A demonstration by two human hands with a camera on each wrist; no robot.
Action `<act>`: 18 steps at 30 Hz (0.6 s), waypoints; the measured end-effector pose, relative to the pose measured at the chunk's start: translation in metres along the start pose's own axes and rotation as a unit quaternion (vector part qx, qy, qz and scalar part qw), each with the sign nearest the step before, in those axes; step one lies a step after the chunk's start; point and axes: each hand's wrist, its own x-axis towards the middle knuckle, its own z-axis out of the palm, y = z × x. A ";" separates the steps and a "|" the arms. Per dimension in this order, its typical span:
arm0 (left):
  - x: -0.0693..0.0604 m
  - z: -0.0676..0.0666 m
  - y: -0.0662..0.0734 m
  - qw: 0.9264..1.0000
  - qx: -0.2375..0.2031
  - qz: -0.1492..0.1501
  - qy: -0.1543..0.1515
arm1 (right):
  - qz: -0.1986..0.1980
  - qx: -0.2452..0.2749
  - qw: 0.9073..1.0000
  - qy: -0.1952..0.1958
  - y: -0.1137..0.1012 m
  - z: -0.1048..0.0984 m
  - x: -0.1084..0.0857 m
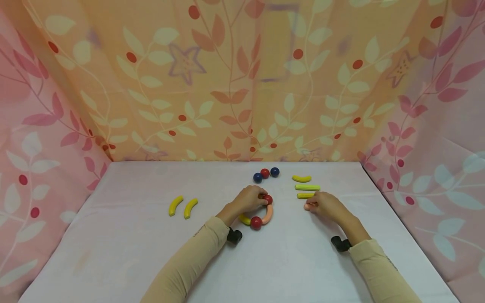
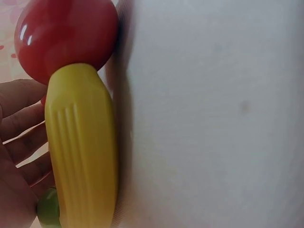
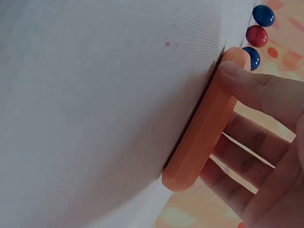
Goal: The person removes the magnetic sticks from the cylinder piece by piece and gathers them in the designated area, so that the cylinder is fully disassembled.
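While 2 loose yellow curves (image 1: 176, 205) sit off at 9 o'clock, unattached, the left hand (image 1: 248, 198) is busy at the half-covered ring (image 1: 264, 221), thumb and finger pinching the upper red ball (image 1: 268, 199) at its 2 o'clock! Look what's together: a nearer yellow curve (image 2: 83, 147) at 8 o'clock butts against the front red ball (image 1: 256, 223) at 6, and a pink curve (image 1: 270, 212) sweeps from there to the pinched ball. A green piece (image 2: 48, 209) peeks out by the left palm, mostly hidden, so whether the loop closes I can't tell.

Now the loose ones: 2 blue balls (image 1: 257, 177) and a back red ball (image 1: 265, 173) cluster near 12 o'clock; at 2 lie a far yellow curve (image 1: 301, 179), a lime bar (image 1: 307, 187) and a yellow bar (image 1: 304, 195). And at 3, the right hand (image 1: 327, 206) pinches an orange bar (image 3: 204, 128), joined to nothing yet! More pieces lie loose than show joined, so I'd call it partway.

And the arena: pink leafy cloth at 9 o'clock (image 1: 22, 168), orange starred cloth at 12 (image 1: 227, 105), pink cloth again at 3 (image 1: 447, 168), all round a white tabletop (image 1: 125, 252), faintly marked at 8.
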 end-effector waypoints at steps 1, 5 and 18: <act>0.000 0.000 0.000 1.000 -0.001 -0.001 -0.001 | -0.003 -0.002 1.000 0.001 0.000 0.000 0.000; 0.000 0.000 0.000 1.000 -0.007 -0.010 -0.002 | -0.001 -0.006 1.000 0.001 0.001 0.001 0.000; -0.008 -0.005 -0.005 1.000 -0.027 -0.010 0.011 | 0.078 0.097 0.992 -0.030 -0.005 -0.014 -0.001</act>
